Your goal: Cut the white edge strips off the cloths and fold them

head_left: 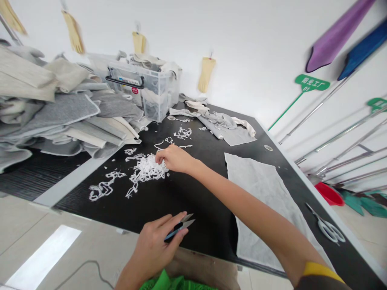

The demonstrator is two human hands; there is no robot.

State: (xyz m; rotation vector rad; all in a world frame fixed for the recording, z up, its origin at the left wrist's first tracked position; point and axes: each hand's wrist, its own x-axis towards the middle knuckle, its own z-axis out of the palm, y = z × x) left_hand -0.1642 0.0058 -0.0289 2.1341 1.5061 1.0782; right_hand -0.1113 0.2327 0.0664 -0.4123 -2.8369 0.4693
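The left hand (155, 238) is pinching thread snips (188, 224) near the counter's (196, 197) front edge; the right hand (174, 158) is touching white thread scraps (147, 168) heaped on top. Whether it is pinching any is unclear.

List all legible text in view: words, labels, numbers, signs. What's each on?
"阳光工厂 01": green sign on a green stick against the wall.
"45L": round red sticker on the clear plastic bin; smaller print under it unreadable.
Too small or blurred: blue-and-white label on the same bin.
Unreadable: second green sign, cut off at the right edge.
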